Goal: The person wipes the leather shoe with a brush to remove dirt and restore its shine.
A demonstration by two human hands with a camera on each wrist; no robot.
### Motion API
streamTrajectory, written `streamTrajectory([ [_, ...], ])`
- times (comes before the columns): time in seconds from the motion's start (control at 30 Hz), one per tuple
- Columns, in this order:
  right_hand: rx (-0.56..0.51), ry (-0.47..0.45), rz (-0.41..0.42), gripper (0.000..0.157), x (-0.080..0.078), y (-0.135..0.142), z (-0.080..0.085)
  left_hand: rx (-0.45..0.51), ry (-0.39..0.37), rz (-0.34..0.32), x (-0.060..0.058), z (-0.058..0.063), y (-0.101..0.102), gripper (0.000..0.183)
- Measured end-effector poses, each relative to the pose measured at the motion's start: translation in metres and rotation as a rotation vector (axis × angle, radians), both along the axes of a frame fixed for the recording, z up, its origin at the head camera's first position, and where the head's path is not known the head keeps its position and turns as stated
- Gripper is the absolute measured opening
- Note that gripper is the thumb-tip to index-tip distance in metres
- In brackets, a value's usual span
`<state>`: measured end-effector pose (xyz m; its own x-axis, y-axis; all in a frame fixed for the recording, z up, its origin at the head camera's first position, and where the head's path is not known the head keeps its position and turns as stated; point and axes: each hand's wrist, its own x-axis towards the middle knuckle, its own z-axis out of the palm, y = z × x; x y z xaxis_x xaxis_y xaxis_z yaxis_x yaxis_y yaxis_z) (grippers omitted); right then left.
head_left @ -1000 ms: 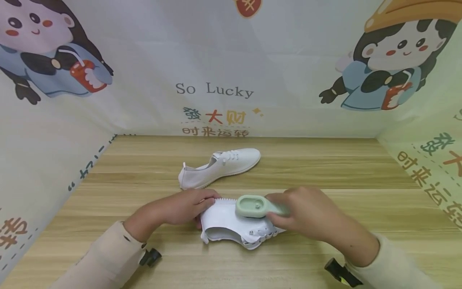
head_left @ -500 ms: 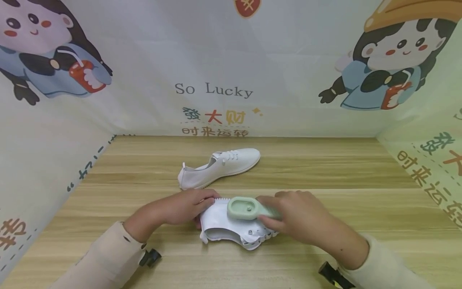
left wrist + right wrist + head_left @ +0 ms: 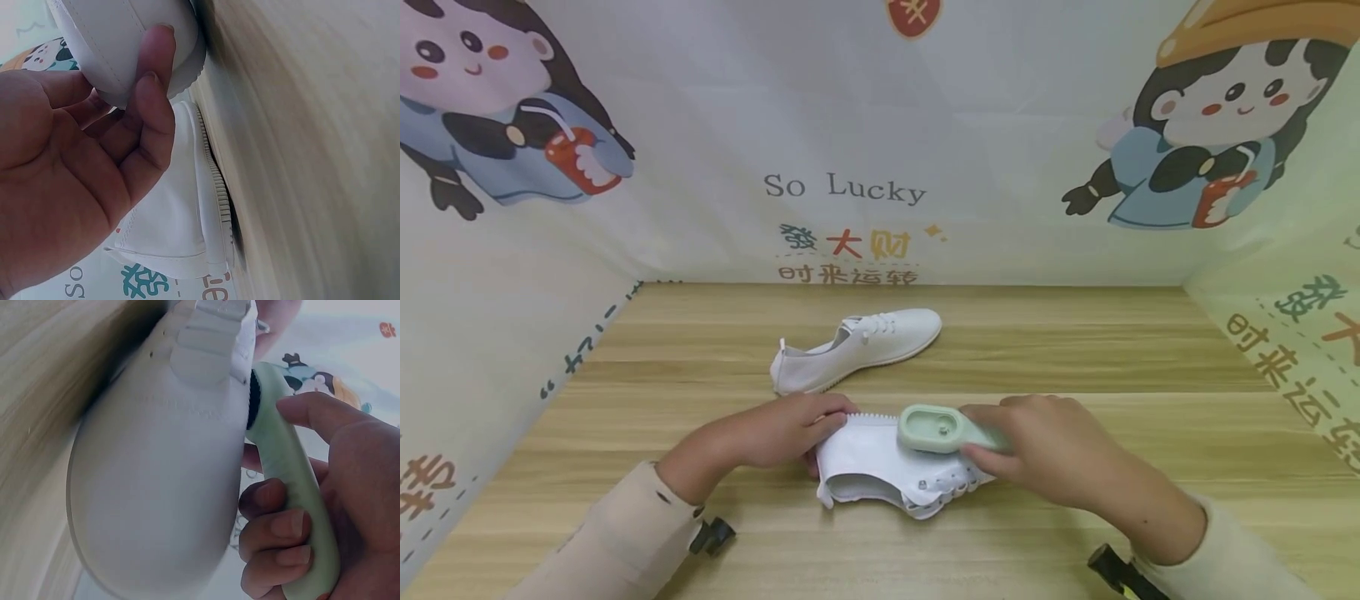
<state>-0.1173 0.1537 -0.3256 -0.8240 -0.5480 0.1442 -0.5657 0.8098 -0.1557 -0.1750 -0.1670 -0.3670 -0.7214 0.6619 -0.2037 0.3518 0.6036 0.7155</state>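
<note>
A white lace-up shoe [image 3: 859, 454] lies on its side on the table, its opening toward me. My left hand [image 3: 786, 432] grips it at the heel end, thumb on the sole edge; the left wrist view shows fingers curled against the white heel [image 3: 115, 47]. In my right hand [image 3: 1063, 450] is a pale green brush [image 3: 931, 427], its head over the shoe's upturned side near the sole. From the right wrist view, fingers wrap the brush handle [image 3: 300, 481], and dark bristles [image 3: 254, 400] meet the shoe's side. The toe is hidden behind my right hand in the head view.
A second white shoe [image 3: 827, 367] stands upright just beyond my left hand, toe to the right. Wood-grain table [image 3: 1112, 350] extends around both shoes. Printed cloth walls [image 3: 1000, 167] enclose the back and sides.
The brush in my right hand slid left along the shoe's side, then back right, slightly past its first position. My left hand and both shoes stay in place.
</note>
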Motion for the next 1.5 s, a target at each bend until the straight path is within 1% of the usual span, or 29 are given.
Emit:
streamTrajectory([
  [0.1,-0.002,-0.011,-0.014,0.041,0.001,0.008,0.002,0.003,0.01,-0.003,0.0,-0.001,-0.001,0.026],
  [0.27,-0.017,-0.024,-0.014,0.041,0.002,0.019,0.006,0.008,0.013,-0.007,0.001,-0.001,0.0,0.026],
  [0.5,-0.038,-0.031,-0.005,0.041,0.001,0.022,0.006,-0.004,0.013,-0.002,0.001,0.0,0.001,0.027],
  [0.67,-0.041,-0.024,0.001,0.038,0.001,0.014,0.004,-0.009,0.007,-0.004,0.001,0.001,0.0,0.027],
  [0.83,-0.027,-0.001,0.0,0.04,0.001,0.004,0.0,-0.012,0.009,0.001,0.001,0.001,0.001,0.027],
  [0.93,-0.023,0.014,0.014,0.041,0.0,-0.002,-0.001,-0.013,0.012,0.004,0.001,0.001,0.001,0.026],
  [1.1,0.004,0.021,0.044,0.041,-0.002,-0.013,-0.004,-0.009,0.004,0.007,0.002,0.0,0.001,0.027],
  [1.27,0.02,0.048,0.081,0.038,-0.004,-0.024,-0.005,-0.015,0.009,0.008,0.001,0.001,0.001,0.028],
  [1.5,0.069,0.069,0.08,0.039,-0.003,-0.037,-0.007,-0.007,0.002,0.008,0.001,0.001,0.001,0.028],
])
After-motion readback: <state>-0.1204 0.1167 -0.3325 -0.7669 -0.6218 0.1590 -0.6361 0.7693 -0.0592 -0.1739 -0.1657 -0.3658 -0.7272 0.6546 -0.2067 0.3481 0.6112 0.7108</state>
